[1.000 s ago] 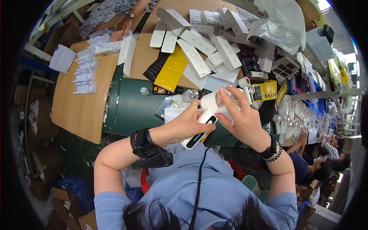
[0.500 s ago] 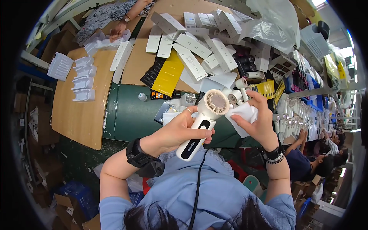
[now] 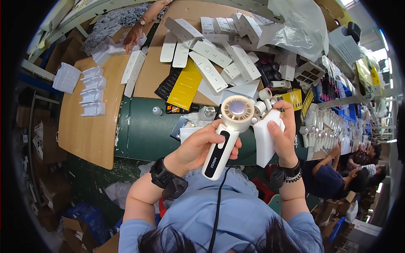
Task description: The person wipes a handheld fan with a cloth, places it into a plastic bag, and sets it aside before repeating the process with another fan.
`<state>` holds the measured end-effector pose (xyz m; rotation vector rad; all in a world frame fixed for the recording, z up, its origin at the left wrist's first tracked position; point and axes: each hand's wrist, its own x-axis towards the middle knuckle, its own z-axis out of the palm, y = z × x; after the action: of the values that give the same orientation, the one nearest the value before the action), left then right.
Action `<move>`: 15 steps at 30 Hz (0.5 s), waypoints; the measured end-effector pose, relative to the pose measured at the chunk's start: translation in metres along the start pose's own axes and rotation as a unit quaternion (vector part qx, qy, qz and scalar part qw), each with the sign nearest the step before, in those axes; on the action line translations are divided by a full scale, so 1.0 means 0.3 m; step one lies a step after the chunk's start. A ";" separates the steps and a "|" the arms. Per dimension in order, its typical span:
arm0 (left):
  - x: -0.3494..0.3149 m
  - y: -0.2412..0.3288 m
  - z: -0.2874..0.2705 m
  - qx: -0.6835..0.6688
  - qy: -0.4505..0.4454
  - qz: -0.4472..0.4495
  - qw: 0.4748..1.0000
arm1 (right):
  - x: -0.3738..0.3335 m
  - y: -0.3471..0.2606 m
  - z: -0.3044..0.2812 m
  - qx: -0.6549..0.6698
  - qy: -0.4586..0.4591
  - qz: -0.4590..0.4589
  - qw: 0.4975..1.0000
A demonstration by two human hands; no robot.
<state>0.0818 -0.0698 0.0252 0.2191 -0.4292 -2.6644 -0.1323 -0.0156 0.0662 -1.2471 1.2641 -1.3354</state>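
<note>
My left hand is wrapped around the handle of a white handheld fan, its thumb on the dark panel of the handle. The fan's round grille faces up, and its head points away from me. To the right, my right hand pinches a white foam sleeve or folded sheet, which hangs flat beside the fan head; I cannot tell which of the two it is. Beyond it, several small white fans lie on the green table.
White boxes are piled at the back, beside a yellow tray. A small bottle stands left of centre. White moulded trays rest on a wooden board. Another person's hand is at the far left. More fans stand in rows at right.
The white sheet in my right hand has swung from crumpled to flat and upright. My left thumb has shifted up the fan's handle, and the fan has turned slightly more upright.
</note>
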 end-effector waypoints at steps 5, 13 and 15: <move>0.004 -0.017 -0.008 0.005 -0.009 0.002 1.000 | 0.000 -0.017 0.050 0.029 0.000 0.005 1.000; -0.003 -0.048 -0.001 0.092 0.113 0.053 0.988 | 0.005 0.000 0.177 -0.150 -0.029 -0.041 0.987; 0.039 -0.062 -0.043 0.169 0.176 0.165 0.956 | 0.000 0.043 0.189 -0.193 -0.037 -0.057 0.979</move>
<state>0.0668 -0.0624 0.0059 0.6529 -0.7290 -2.1529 -0.0763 -0.0226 0.0518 -1.6429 1.4623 -1.1427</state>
